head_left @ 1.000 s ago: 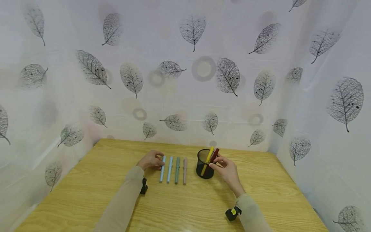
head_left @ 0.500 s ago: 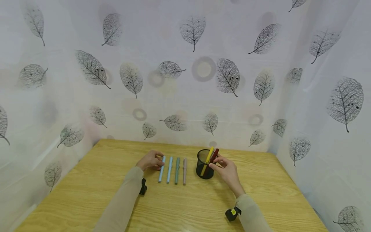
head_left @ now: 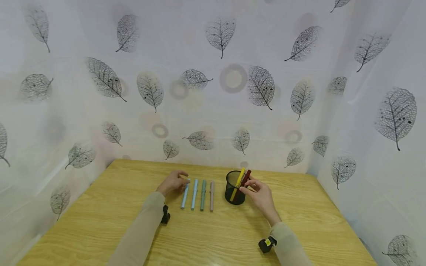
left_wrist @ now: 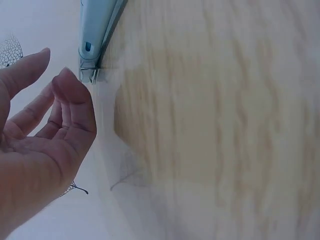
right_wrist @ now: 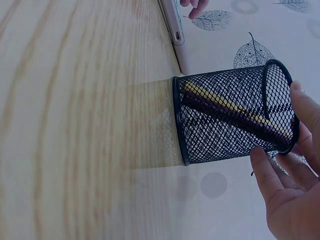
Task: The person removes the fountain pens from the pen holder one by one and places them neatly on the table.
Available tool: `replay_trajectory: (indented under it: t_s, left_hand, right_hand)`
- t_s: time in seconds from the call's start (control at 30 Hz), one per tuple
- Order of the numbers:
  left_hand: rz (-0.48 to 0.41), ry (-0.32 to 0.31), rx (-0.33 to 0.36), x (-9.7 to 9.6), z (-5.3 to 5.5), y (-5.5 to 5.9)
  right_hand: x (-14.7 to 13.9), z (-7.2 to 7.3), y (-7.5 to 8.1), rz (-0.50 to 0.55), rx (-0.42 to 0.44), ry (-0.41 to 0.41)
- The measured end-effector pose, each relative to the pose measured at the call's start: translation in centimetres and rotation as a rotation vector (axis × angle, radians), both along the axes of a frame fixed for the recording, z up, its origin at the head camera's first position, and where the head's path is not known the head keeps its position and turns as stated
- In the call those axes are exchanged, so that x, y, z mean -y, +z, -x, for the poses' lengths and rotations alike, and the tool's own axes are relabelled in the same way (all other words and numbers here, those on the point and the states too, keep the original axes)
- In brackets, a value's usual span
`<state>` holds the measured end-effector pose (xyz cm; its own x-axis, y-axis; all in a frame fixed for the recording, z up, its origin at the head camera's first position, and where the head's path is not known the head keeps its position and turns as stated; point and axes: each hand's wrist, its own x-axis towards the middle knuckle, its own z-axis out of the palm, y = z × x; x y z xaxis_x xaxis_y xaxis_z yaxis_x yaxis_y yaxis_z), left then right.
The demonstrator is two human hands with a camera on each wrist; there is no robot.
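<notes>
My left hand (head_left: 173,181) is beside the upper end of the leftmost light blue pen (head_left: 185,195). In the left wrist view its loosely bent fingers are just off that end, with nothing between them. Alongside lie another light blue pen (head_left: 194,195), a green pen (head_left: 203,197) and a pinkish pen (head_left: 212,197), roughly parallel. A black mesh pen holder (right_wrist: 225,110) stands upright to their right. Inside it lean a yellow pen (head_left: 240,176) and a dark red pen (head_left: 246,177). My right hand (head_left: 261,194) grips the holder's rim, fingertips on top and at the side.
Everything rests on a wood-grain table (head_left: 213,240). Around its back and sides hangs a pale curtain (head_left: 213,111) printed with dark leaves. A black wrist camera (head_left: 267,244) sits below the right hand, another wrist camera (head_left: 165,214) by the left sleeve.
The leftmost pen's lower end has shifted slightly left, so it slants more. My left fingers have lifted and spread from its upper end. The right hand and the holder have stayed put.
</notes>
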<state>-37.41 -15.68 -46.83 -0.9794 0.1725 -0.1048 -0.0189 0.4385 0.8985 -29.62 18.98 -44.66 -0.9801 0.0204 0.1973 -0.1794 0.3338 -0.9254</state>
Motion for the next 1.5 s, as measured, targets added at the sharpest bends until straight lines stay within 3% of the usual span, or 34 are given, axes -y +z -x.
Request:
replay_trajectory:
  t_s: [0.3, 0.47, 0.73, 1.27, 1.5]
  left_hand:
    - [-0.129, 0.073, -0.037, -1.3, 0.0, 0.7]
    - [-0.121, 0.104, -0.074, -2.4, -0.2, 1.1]
    - [-0.181, 0.041, -0.096, -4.5, -0.4, 1.6]
    - [-0.252, 0.016, -0.140, -8.1, -0.1, 2.3]
    - [-0.355, 0.043, -0.143, -9.9, -0.2, 2.8]
  right_hand:
    - [-0.3, 0.8, -1.0, -0.002, -0.022, -0.027]
    - [-0.3, 0.9, -1.1, -0.002, -0.022, -0.025]
    - [-0.2, 0.7, -1.1, -0.004, -0.026, -0.020]
    - [-0.2, 0.7, -0.7, 0.007, -0.007, -0.014]
    - [0.4, -1.0, 1.7, 0.008, 0.016, 0.008]
